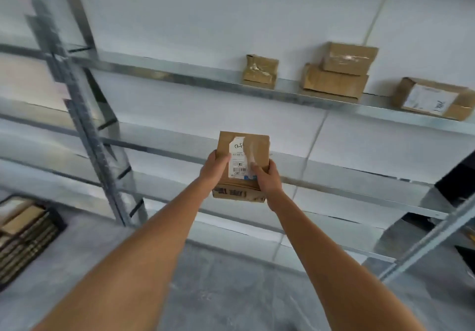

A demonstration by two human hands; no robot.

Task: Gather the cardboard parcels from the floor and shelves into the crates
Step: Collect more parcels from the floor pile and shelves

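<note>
We hold a small brown cardboard parcel with a white barcode label (243, 161) out in front of us, in the air before the grey metal shelving (180, 79), well below the upper shelf. Our left hand (213, 167) grips its left edge, thumb curled onto the labelled face, the other fingers hidden behind the box. Our right hand (267, 179) grips the lower right corner, thumb pressed on the face beside the label, fingers wrapped underneath out of sight.

On the upper shelf stand a small crumpled brown carton (260, 71), a stack of two brown cardboard boxes (336, 73) just to its right, and further right a brown box with a large white label (433, 98). At lower left, on the grey floor (226, 292), sits a black plastic crate (28, 230) with cardboard pieces inside.
</note>
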